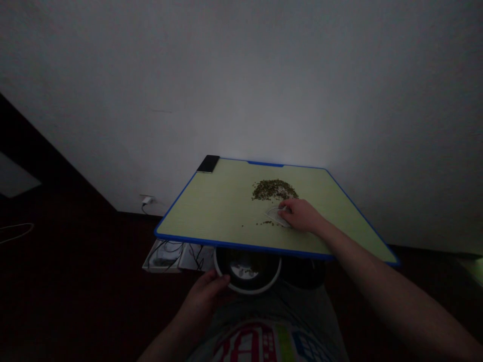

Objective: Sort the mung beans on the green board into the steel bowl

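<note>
My right hand [300, 215] is over the pale yellow-green, blue-edged table [199, 211], fingers closed on a thin whitish flat piece [274, 215] with a pointed left end. Its exact kind is hard to make out in the dim light. Just beyond it lies a heap of small greenish-brown grains [273, 189]; a thin line of the same grains runs along the near side of the piece. Below the table's front edge, my left hand [213, 287] grips the rim of a bowl [247, 291] by its left side. A few grains show inside the bowl's shiny bottom.
A dark phone [208, 164] rests on the table's far left corner. White boxes [162, 259] with cables stand under the front left edge. A pale wall [241, 80] rises behind the table, with a white plug [147, 200] low on it.
</note>
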The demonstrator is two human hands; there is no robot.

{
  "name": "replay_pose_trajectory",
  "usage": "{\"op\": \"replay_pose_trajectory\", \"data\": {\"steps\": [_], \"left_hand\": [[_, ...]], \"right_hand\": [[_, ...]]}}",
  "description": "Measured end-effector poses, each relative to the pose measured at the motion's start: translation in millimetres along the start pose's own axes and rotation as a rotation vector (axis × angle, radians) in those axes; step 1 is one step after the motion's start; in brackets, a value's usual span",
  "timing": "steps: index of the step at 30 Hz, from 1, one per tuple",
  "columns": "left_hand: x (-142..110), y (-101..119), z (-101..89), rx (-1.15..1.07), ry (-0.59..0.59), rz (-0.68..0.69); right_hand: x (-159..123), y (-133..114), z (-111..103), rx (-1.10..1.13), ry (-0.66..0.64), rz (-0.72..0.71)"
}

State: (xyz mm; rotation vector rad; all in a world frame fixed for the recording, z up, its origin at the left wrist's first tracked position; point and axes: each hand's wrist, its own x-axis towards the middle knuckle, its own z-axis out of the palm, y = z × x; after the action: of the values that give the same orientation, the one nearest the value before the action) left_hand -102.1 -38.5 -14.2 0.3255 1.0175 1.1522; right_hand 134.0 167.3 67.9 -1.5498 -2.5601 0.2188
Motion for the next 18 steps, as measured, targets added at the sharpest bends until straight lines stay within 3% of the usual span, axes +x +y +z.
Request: {"op": "replay_pose_trajectory", "data": {"steps": [7, 18], "left_hand": [[-3, 2, 7.3, -0.027, 0.039, -0.018], [-6, 7, -2.2, 0.039, 0.050, 0.053]], "right_hand": [[-13, -12, 8, 0.019, 0.062, 0.115], [9, -43, 16, 0.047, 0.068, 0.058]]}}
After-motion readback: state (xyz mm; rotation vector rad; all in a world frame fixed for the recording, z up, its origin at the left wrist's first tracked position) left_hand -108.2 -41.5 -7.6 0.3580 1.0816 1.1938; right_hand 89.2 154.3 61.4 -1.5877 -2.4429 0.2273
